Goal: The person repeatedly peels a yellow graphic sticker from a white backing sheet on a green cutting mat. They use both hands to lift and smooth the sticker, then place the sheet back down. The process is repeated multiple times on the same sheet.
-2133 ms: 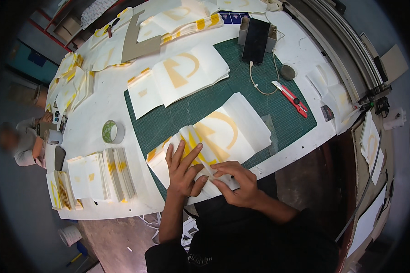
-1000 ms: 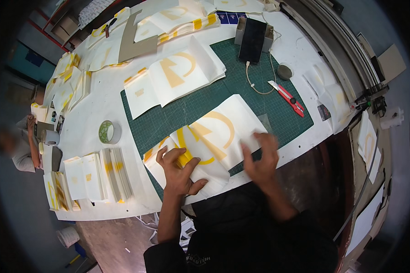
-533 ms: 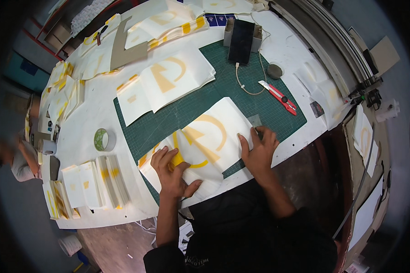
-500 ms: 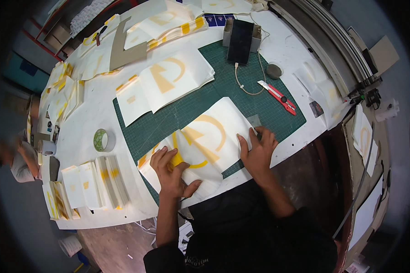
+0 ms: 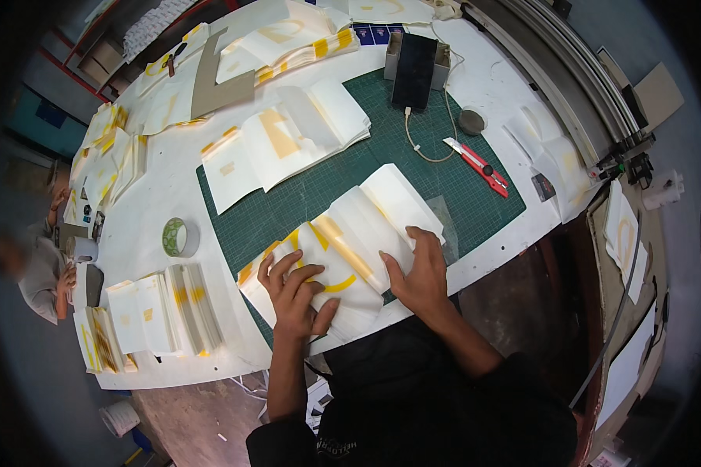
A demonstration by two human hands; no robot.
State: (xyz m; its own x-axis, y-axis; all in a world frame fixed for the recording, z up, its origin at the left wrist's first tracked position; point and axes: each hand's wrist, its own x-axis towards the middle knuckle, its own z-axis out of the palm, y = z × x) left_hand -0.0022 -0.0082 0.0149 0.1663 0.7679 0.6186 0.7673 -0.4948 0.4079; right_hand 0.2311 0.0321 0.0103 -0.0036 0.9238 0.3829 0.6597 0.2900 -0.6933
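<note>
Green cutting mat (image 5: 475, 194) (on white table); left hand (image 5: 294, 289), right hand (image 5: 417, 268) flat on folded sheets (image 5: 350, 241).

Red utility knife (image 5: 477, 166), tape roll (image 5: 175, 237)

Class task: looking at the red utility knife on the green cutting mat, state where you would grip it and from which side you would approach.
Grip the red utility knife around the middle of its handle, coming from above. It lies flat on the green cutting mat with clear mat along both long sides; the exact blade end is too small to tell.
</note>
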